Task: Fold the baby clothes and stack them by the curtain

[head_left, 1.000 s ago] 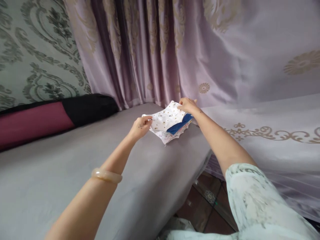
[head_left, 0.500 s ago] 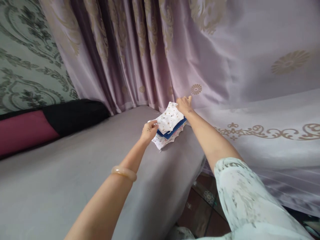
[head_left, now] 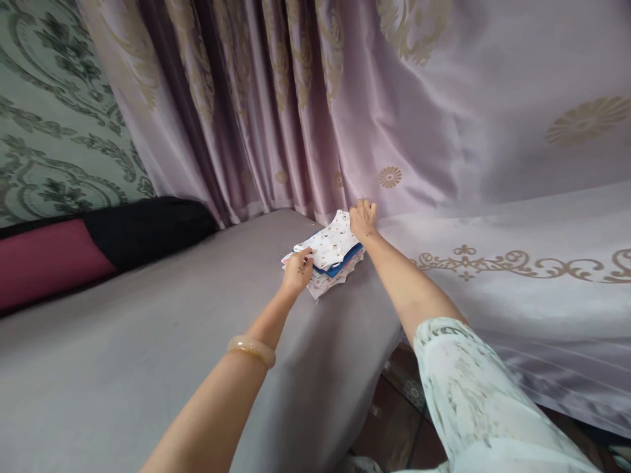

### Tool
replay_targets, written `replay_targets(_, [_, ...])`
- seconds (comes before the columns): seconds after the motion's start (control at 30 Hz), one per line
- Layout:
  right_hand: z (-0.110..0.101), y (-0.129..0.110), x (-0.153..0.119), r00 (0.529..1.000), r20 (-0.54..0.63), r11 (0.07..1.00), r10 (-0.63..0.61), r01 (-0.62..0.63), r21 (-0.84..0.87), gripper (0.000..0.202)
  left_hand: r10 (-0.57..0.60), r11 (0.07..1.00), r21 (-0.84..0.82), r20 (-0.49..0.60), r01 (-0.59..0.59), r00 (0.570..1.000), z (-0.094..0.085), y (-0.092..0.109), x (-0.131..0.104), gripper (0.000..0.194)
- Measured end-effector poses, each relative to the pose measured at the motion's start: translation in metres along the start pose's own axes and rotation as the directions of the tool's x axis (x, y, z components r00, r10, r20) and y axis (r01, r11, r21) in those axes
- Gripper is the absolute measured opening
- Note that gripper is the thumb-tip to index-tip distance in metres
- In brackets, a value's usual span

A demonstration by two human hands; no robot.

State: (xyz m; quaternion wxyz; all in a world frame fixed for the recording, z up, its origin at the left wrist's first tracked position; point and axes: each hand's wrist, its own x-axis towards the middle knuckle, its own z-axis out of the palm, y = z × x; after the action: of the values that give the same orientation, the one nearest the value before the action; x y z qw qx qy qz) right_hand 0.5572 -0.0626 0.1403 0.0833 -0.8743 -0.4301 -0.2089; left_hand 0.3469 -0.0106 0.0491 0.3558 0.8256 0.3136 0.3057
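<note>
A small stack of cloths with scalloped edges lies on the grey-covered bed near its far corner. On top is a white cloth with small dots and figures (head_left: 333, 242). A blue cloth (head_left: 340, 267) shows beneath it, and a pale printed cloth (head_left: 326, 286) lies lower still. My left hand (head_left: 298, 269) pinches the near left edge of the white cloth. At the opposite end, my right hand (head_left: 363, 218) has its fingers curled on that cloth's right edge. The fingertips of the right hand are partly hidden.
The grey bed cover (head_left: 162, 341) stretches out to the left. A maroon and black bolster (head_left: 148, 226) lies along the patterned wall. Lilac curtains (head_left: 394, 118) hang behind the stack and along the right. Dark floor tiles (head_left: 394, 420) show below the bed's edge.
Both hands have moved down slightly, and the white cloth now lies lower and flatter on the stack. More of the lower cloth shows at the left.
</note>
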Motion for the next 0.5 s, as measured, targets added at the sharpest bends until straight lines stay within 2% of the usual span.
replay_targets(0.07, [0.005, -0.003, 0.000, 0.996, 0.010, 0.995, 0.083, -0.084, 0.060, 0.030, 0.091, 0.994, 0.061, -0.039, -0.088, 0.995, 0.001, -0.002, -0.003, 0.037])
replay_targets(0.2, [0.012, -0.009, 0.005, 0.960, 0.142, 0.956, 0.240, -0.259, 0.138, 0.036, 0.214, 0.968, 0.156, -0.104, -0.196, 0.971, 0.007, -0.004, -0.007, 0.038])
replay_targets(0.4, [0.020, -0.016, 0.005, 0.917, 0.118, 0.907, 0.380, -0.395, 0.149, 0.035, 0.186, 0.950, 0.267, -0.064, -0.163, 0.980, 0.014, -0.013, -0.009, 0.040])
replay_targets(0.5, [0.023, -0.018, 0.001, 0.921, 0.172, 0.923, 0.348, -0.370, 0.111, 0.035, 0.164, 0.929, 0.344, -0.051, -0.137, 0.985, 0.012, -0.013, -0.014, 0.040])
